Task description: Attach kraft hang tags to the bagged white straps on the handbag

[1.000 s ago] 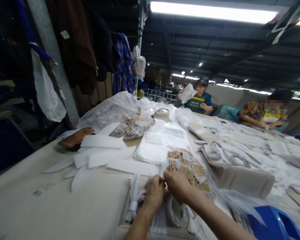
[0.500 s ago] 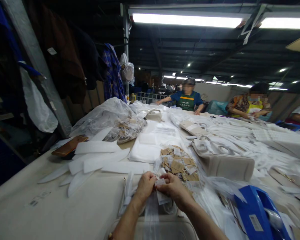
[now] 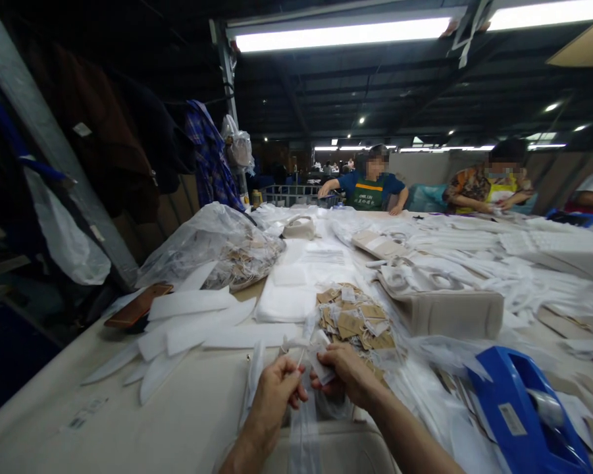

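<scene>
My left hand (image 3: 278,390) is closed in a pinch on a thin pale string (image 3: 301,357). Between the fingers and thumb of my right hand (image 3: 348,370) is a small white tag (image 3: 326,370), just right of the left fingertips. Below both hands lies a beige handbag (image 3: 343,451), partly covered by my forearms. A clear plastic strip (image 3: 303,438) runs down over the bag. Just beyond my right hand is a heap of brown cardboard tags (image 3: 353,322) with white labels and strings.
White foam pieces (image 3: 192,306) and a brown phone-like case (image 3: 138,306) lie left. A plastic bag of tags (image 3: 241,260) sits behind them. At right stand a blue tape dispenser (image 3: 528,408) and another beige bag (image 3: 454,315). Co-workers (image 3: 370,187) are across the table.
My hands have moved slightly apart and my left hand has come lower, with the string now showing at its fingertips. The tag in my right hand has tilted. The camera view has shifted slightly.
</scene>
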`<move>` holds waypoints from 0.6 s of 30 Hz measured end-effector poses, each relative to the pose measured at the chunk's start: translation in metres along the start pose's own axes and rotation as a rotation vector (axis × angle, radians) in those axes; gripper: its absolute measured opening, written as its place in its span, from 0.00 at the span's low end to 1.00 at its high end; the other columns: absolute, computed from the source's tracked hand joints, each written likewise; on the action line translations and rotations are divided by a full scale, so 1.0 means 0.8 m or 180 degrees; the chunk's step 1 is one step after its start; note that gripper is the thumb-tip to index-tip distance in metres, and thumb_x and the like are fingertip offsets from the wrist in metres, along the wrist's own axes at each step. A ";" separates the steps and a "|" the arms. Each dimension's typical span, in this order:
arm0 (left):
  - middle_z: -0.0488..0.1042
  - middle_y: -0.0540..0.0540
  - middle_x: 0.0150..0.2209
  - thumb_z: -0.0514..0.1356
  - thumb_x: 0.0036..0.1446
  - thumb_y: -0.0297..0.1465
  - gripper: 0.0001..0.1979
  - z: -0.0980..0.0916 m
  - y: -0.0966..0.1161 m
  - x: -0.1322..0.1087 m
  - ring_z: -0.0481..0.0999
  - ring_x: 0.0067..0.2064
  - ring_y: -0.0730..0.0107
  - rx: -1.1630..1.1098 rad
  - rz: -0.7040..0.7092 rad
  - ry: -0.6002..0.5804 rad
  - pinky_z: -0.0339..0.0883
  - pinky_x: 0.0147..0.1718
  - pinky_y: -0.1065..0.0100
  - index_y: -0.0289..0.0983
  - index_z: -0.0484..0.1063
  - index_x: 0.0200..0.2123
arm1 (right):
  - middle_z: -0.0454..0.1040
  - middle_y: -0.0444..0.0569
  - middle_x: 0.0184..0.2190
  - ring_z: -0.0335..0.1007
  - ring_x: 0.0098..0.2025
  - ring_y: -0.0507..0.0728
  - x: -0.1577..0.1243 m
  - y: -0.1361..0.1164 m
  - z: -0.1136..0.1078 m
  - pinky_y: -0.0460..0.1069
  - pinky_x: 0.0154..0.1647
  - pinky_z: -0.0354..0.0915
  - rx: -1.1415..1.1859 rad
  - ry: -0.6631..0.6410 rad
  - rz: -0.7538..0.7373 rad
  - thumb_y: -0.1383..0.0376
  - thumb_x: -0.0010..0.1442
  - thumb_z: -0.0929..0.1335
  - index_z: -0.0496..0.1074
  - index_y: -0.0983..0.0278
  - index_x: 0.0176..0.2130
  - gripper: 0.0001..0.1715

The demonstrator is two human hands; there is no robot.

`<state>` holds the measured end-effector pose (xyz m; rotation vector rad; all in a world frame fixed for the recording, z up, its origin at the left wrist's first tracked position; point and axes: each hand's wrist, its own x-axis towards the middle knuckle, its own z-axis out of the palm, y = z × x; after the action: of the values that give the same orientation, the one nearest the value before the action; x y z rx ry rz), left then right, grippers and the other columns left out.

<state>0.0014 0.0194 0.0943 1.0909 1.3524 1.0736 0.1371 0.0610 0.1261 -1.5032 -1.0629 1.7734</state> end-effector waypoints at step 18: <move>0.73 0.46 0.26 0.66 0.41 0.44 0.38 0.003 -0.002 -0.039 0.69 0.19 0.77 -0.0932 -0.0638 -0.0810 0.54 0.14 0.77 0.30 0.64 0.53 | 0.54 0.36 0.09 0.43 0.12 0.43 -0.004 0.009 0.005 0.44 0.15 0.38 -0.0151 0.0002 -0.0282 0.68 0.36 0.66 0.58 0.64 0.13 0.10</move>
<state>0.0051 -0.0112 0.0983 0.8252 1.0401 0.9167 0.1343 0.0537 0.1218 -1.4614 -1.1608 1.6979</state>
